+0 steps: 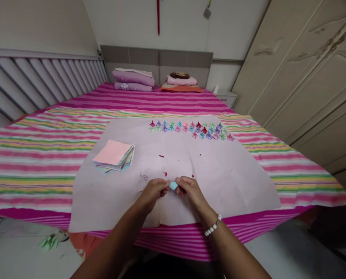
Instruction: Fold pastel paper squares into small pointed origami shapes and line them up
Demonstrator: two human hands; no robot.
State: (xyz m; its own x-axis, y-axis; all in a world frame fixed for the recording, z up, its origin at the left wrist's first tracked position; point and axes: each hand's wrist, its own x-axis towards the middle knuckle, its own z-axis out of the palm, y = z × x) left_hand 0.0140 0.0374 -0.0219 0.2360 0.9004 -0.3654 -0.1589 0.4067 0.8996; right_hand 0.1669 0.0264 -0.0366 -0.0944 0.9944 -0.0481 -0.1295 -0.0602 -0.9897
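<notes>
A small folded piece of light-blue paper (pixel 173 185) is pinched between my two hands, just above a large pale sheet (pixel 228 182) spread on the bed. My left hand (pixel 158 189) grips its left edge between thumb and fingers. On the other side, my right hand (pixel 189 188) pinches the right edge; a white beaded bracelet circles that wrist. Small red scraps (pixel 165 174) lie just beyond the hands. Left of them is a small thin item (pixel 144 177) that I cannot make out.
A stack of coloured paper squares (pixel 113 153), pink on top, sits at the left. Several small folded paper figures (pixel 178 128) stand in rows along the far side. Beyond are folded bedding (pixel 134 79), a pillow pile (pixel 181 81) and the headboard (pixel 144 56); a wardrobe (pixel 312 77) stands right.
</notes>
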